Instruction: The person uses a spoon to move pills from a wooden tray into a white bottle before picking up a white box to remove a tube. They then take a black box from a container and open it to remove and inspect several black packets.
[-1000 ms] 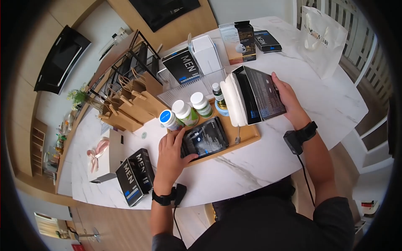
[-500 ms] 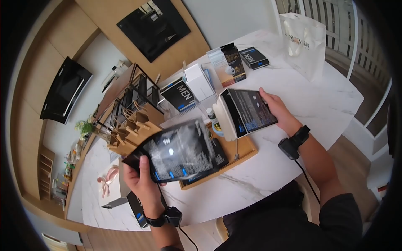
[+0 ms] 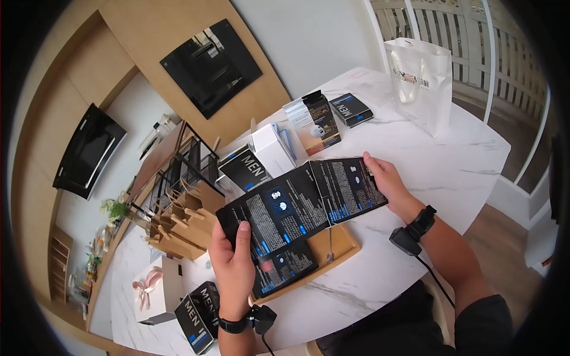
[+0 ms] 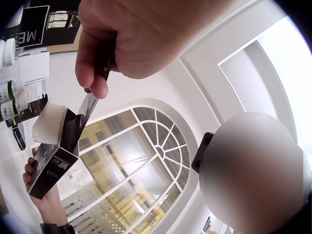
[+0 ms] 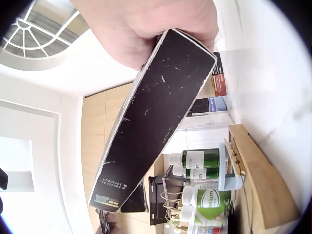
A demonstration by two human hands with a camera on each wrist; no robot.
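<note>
- Left hand (image 3: 234, 261): fingers curled round the near-left end of a black sachet (image 3: 273, 212), thumb lying on its printed face.
- Sachet held flat above the wooden tray (image 3: 340, 242), printed side up. Long axis runs from near-left to far-right, far end pointing at the black box (image 3: 349, 188).
- Right hand (image 3: 385, 181): grips the far-right end of the black box, fingers wrapped round its edge.
- Box held above the bench (image 3: 451, 160), long axis roughly in line with the sachet. Its left end meets the sachet's far edge; whether they touch cannot be told.
- Right wrist view: the box (image 5: 156, 122) hangs narrow side on, open end pointing down-left.
- A second black sachet (image 3: 284, 270) lies on the tray below the left hand.
</note>
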